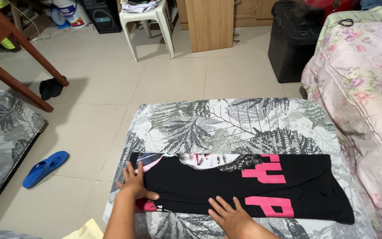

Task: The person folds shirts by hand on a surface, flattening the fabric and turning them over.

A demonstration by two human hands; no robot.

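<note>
The shirt (244, 186) is black with pink letters. The cover (226, 124) beneath has grey leaves. At lower left lies a blue sandal (45, 168).

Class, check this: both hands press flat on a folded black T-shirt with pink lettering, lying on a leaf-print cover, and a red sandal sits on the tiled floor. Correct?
One detail is wrong. The head view shows the sandal is blue, not red. The left hand and right hand do press on the black T-shirt on the leaf-print cover.

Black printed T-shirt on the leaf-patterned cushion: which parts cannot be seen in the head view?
- Black printed T-shirt: folded, so its inner layers and underside are hidden.
- Its left end: partly covered by the left hand.
- Its near edge: partly under the right hand.
- Leaf-patterned cushion: near edge cut off by the frame.
</note>
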